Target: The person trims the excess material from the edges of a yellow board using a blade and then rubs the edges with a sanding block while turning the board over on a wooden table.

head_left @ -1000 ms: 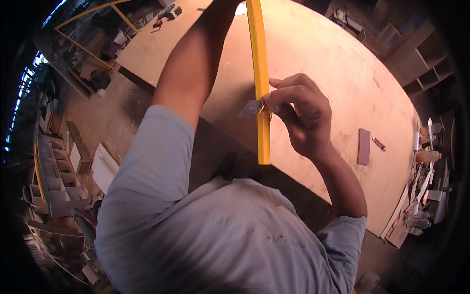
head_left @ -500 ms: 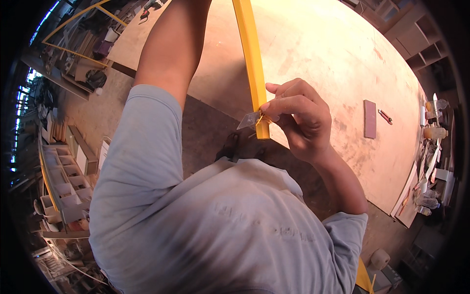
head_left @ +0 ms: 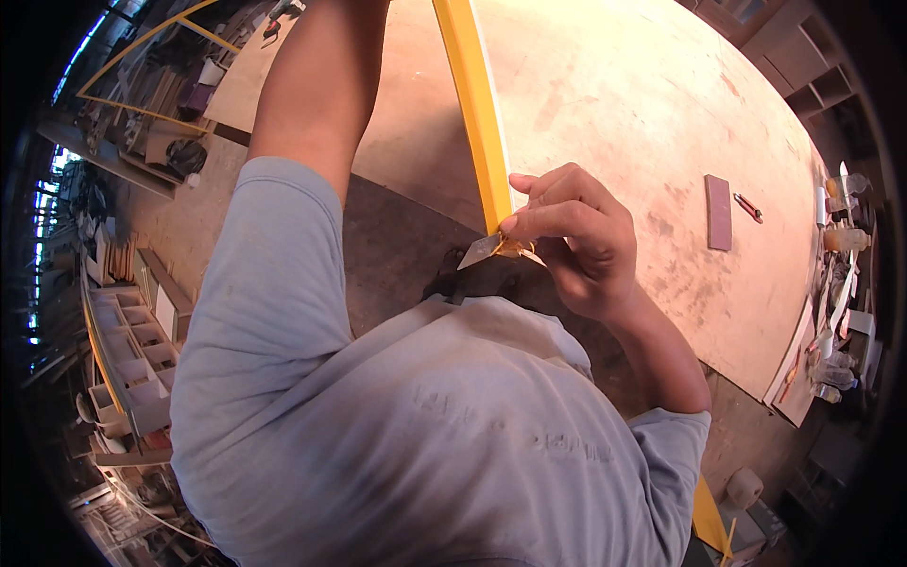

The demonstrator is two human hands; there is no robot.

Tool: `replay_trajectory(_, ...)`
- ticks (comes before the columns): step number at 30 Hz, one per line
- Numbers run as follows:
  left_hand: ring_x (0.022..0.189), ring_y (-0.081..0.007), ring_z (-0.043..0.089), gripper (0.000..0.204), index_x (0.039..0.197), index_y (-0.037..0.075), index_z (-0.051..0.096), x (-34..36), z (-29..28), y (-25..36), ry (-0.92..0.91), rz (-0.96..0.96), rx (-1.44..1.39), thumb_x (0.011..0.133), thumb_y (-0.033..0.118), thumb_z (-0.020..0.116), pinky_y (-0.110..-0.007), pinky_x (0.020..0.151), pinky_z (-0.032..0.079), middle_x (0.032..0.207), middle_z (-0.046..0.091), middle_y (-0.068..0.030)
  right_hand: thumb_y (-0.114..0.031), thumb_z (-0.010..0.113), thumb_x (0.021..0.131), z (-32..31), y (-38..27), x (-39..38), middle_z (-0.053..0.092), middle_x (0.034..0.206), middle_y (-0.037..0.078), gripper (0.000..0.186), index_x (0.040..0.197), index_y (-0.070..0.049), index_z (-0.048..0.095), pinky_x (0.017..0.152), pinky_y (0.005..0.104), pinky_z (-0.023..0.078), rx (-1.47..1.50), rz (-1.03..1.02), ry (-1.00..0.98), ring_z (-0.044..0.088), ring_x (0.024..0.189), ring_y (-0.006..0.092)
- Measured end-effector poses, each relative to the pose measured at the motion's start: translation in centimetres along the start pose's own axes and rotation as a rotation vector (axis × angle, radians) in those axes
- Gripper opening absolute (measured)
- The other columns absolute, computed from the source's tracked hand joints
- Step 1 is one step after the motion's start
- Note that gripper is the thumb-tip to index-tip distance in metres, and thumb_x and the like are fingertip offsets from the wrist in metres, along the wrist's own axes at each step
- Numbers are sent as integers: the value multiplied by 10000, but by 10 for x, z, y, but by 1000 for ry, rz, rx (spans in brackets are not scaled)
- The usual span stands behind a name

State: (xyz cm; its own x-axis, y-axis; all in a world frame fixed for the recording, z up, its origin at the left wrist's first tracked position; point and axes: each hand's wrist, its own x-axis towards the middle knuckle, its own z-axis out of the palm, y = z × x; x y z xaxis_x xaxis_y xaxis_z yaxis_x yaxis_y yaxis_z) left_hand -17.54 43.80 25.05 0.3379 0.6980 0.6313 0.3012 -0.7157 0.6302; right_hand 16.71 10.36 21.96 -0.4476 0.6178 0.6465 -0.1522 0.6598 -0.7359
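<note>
A long yellow strip [head_left: 469, 85] extends from the top edge toward me over the plywood table. My right hand [head_left: 576, 241] pinches a thin flat blade [head_left: 478, 251] at the strip's near end, thumb and fingers around it, with curly yellow shavings [head_left: 510, 246] caught on the blade. My left arm reaches up alongside the strip; its hand is cut off by the top edge, so I cannot see what it holds.
On the plywood table [head_left: 624, 104] lie a purple-brown block [head_left: 718, 213] and a red cutter [head_left: 748, 206]. Plastic bottles [head_left: 847, 236] and offcuts line its right edge. Shelving units [head_left: 132, 350], stacked boards and a yellow frame [head_left: 132, 47] stand around the workshop.
My right hand and blade have moved down the strip toward me to its near end. The strip's near end sits higher in the picture, and more shavings show.
</note>
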Motion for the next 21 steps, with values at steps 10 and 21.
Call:
replay_trajectory(10, 777, -278, 666, 436, 1074, 45, 591, -13, 2, 8, -30, 85, 369, 989, 470, 547, -395, 695, 572, 901, 669, -131, 69, 645, 910, 14, -9, -22, 639, 967, 85, 164, 1047, -13, 679, 847, 301, 536, 191, 324, 190, 631, 877, 143)
replay_trajectory(21, 796, -279, 664, 434, 1080, 45, 590, -12, 0, 7, -25, 178, 568, 990, 468, 547, -396, 711, 567, 916, 668, -133, -31, 588, 1007, 22, -42, -32, 674, 1063, 69, 152, 1136, 40, 627, 873, 262, 501, 334, 531, 511, 617, 975, 102)
